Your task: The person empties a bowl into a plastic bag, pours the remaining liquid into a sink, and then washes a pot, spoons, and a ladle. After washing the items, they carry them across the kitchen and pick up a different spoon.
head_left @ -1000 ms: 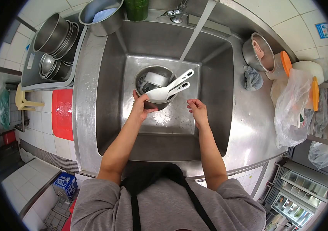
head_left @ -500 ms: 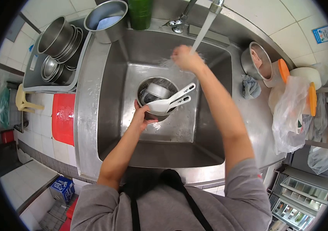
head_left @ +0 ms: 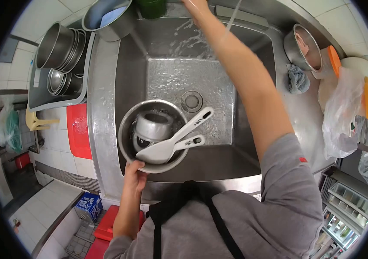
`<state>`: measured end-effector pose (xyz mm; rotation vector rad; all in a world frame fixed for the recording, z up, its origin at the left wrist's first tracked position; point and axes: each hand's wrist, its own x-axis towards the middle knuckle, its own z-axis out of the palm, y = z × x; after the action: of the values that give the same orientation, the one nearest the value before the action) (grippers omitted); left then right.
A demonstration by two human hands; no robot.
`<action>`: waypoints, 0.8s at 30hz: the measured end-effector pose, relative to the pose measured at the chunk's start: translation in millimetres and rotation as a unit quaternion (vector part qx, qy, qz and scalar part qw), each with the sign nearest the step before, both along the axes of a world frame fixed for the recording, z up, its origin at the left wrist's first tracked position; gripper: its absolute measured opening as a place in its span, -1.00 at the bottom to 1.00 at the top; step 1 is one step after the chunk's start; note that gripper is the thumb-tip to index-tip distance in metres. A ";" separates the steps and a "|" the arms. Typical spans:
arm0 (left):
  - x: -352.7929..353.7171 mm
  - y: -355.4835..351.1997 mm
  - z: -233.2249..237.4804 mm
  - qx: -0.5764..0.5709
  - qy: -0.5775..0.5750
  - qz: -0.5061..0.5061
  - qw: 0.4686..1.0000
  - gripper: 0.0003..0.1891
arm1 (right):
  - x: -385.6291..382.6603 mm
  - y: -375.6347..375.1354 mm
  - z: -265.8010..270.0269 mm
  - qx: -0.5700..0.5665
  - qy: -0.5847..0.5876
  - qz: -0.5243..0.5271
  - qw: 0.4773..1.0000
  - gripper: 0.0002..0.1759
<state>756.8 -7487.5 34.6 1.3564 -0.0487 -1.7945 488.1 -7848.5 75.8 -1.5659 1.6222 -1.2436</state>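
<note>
My left hand (head_left: pixel 134 172) pinches the near rim of the steel bowl (head_left: pixel 125 144). The bowl has come off the drain (head_left: pixel 191 100) to the near-left side of the sink (head_left: pixel 128 64), out of the water. My right hand (head_left: pixel 195 6) has risen to the back edge; its grip I cannot tell.

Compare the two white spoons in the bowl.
The upper spoon sticks farther past the bowl rim than the lower spoon. The lower spoon's scoop shows whole; the upper spoon's is mostly hidden. Both are white, marked in black on the handle, and point right.
</note>
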 end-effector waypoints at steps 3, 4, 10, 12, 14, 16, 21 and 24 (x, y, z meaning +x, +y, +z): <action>13.9 21.5 8.0 0.002 -0.007 0.056 0.998 -0.87 | -19.1 46.7 -75.0 -0.155 -0.045 -0.068 0.985 -0.76; 23.5 29.6 9.8 0.014 -0.010 0.043 0.999 -0.87 | -25.4 78.2 -114.0 -0.121 0.055 -0.025 0.991 -0.76; 14.8 37.4 40.7 0.026 -0.025 0.048 0.998 -0.81 | -24.0 254.0 -315.0 0.357 0.432 0.318 0.765 -0.73; 13.1 42.7 45.5 0.024 -0.030 0.050 0.998 -0.78 | -12.3 280.7 -349.1 0.178 0.460 0.214 0.843 -0.67; 8.7 46.5 48.7 0.018 -0.013 0.091 0.996 -0.70 | -10.0 272.3 -361.2 0.234 0.454 0.237 0.826 -0.64; 4.8 52.9 51.7 -0.002 -0.025 0.096 0.995 -0.67 | -12.2 275.5 -365.8 0.239 0.389 0.218 0.863 -0.63; -3.8 57.2 58.6 -0.035 0.012 0.118 0.992 -0.55 | -20.2 274.1 -354.5 0.203 0.431 0.243 0.845 -0.66; -3.8 62.0 62.3 -0.030 0.029 0.129 0.991 -0.51 | -33.0 290.8 -342.0 0.215 0.410 0.271 0.844 -0.64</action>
<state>753.0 -7425.5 96.9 1.2094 0.0994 -1.6005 455.1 -7557.7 -266.2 -2.1537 1.5520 0.1453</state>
